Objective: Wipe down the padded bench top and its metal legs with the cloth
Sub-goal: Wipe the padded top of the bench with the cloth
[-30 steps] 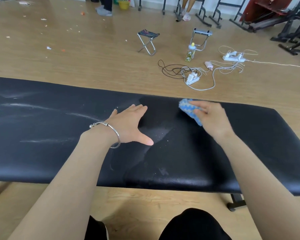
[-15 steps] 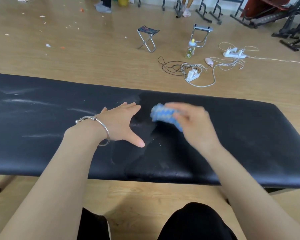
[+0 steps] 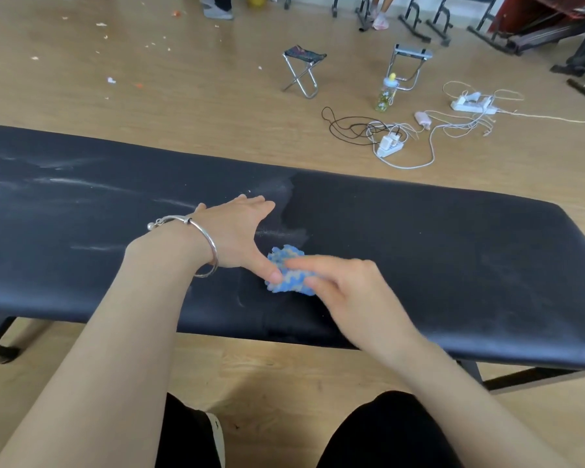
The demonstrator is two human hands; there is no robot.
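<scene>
Right fingers curl over the cloth and pinch the blue-and-white wad down onto the desk, near the front edge, about mid-length. The right hand is a bit blurred. Left fingers are straight and spread, holding nothing. The left hand lies flat on the padding with the thumb tip at the cloth; touching or just beside, can't tell. There is a bracelet on the left wrist.

The desk looks dark and clean to the right of the hands. White dust streaks run toward the left end.

The step in hand is probably wiping the top, roughly half done. To do it well:
- Flatten the cloth for more contact.
- Keep firm pressure.
- Overlap strokes from back edge to front edge.
- Shift the bracing left hand leftward, out of the cloth's path.
- Push dust off the edge rather than smearing it.

The metal leg under the right end comes after.
</scene>
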